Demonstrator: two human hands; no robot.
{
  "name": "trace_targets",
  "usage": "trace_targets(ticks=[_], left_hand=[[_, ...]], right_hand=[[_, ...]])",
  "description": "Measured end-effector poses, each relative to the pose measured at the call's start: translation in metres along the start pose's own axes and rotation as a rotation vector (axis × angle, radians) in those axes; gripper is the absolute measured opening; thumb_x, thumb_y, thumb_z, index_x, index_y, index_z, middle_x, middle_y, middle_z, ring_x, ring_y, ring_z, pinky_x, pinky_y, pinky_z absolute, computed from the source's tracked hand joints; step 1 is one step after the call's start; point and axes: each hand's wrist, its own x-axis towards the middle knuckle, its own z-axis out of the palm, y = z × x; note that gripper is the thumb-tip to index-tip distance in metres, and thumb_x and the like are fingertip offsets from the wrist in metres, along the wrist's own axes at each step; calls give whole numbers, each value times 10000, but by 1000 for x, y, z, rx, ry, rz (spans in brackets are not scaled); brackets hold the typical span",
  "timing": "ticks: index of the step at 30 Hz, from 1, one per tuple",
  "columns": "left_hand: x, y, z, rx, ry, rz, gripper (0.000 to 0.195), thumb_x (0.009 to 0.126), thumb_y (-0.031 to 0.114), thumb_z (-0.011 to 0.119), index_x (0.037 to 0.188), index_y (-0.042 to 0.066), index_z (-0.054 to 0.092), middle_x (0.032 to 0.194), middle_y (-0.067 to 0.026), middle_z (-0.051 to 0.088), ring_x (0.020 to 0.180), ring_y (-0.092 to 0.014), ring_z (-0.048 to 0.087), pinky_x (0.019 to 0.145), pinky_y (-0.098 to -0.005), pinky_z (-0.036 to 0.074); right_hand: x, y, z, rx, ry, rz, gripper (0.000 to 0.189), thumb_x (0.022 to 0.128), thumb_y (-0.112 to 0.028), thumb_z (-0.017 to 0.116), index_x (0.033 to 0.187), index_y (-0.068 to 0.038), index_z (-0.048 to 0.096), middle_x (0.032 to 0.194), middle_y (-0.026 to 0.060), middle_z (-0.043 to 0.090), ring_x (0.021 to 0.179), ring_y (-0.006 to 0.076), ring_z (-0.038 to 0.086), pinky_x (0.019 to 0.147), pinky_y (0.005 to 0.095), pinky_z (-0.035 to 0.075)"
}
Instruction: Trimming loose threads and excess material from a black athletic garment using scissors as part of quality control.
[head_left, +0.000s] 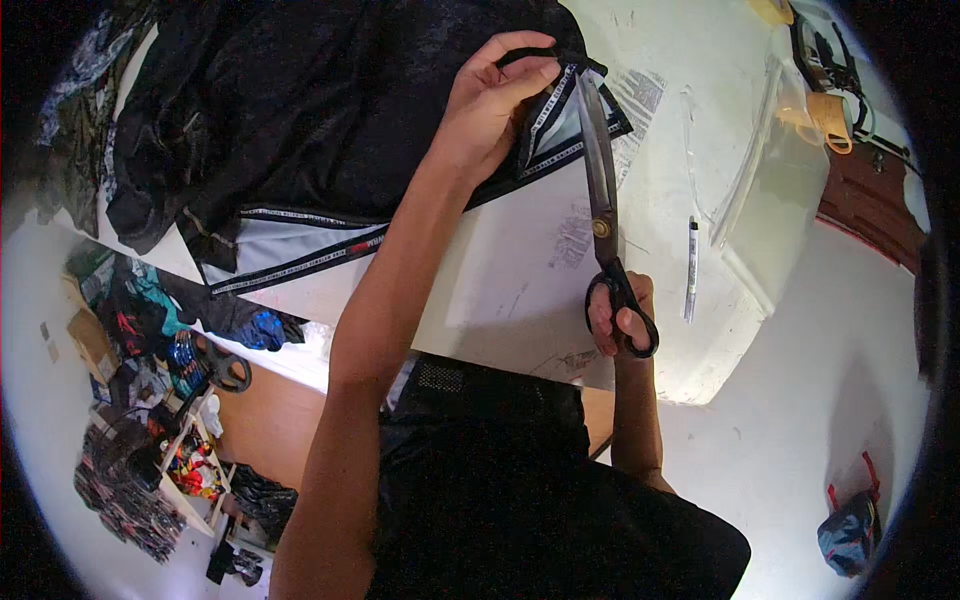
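Note:
My left hand (504, 101) pinches a black fabric strip at the edge of a black garment (322, 105) spread over the white table. In my right hand (626, 319) is a pair of tailor's shears (604, 195), with its black handles around my fingers. The long blades point away from me, and their tips reach the strip beside my left fingertips. Printed tape (315, 271) trims the garment's edge, and pale lining (289, 236) shows where the fabric folds back.
A marker pen (691, 270) lies on the white table (495, 300), right of the shears. Clear plastic sheeting (780, 202) covers the table's right side, near an orange cup (829, 120). Clothes and boxes (94, 345) crowd the floor at left; a blue bag (851, 532) sits at lower right.

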Motion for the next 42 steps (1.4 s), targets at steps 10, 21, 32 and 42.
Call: trace_targets(ticks=[10,21,32,42], left_hand=[[0,1,-1,34,-39,-19,291,907,63,636,1194,86,590,1034,-55,653,945,-128,622,835,-242,497],[0,1,-2,9,-54,-10,282,901,63,644,1179,92,603,996,-61,665,928,-129,628,833,-232,488],[2,-3,-3,-25,-67,90,239,905,55,629,1143,81,626,994,-39,627,944,-141,599,894,-263,462],[0,3,-4,-70,-85,16,277,900,43,610,1173,25,651,1089,-81,669,986,-153,616,906,-274,470]], right_hand=[[2,1,-2,73,-37,0,491,783,-366,788,588,0,525,489,46,481,310,94,426,258,231,313],[1,1,-2,1,-17,18,407,772,-295,799,627,1,560,485,23,489,316,86,427,282,231,307],[-5,12,-9,74,-37,-102,421,807,-236,781,603,-47,465,462,25,468,286,98,447,244,220,345],[-3,13,-10,177,-41,-94,414,821,-231,774,583,-20,508,462,46,506,284,88,432,256,213,318]])
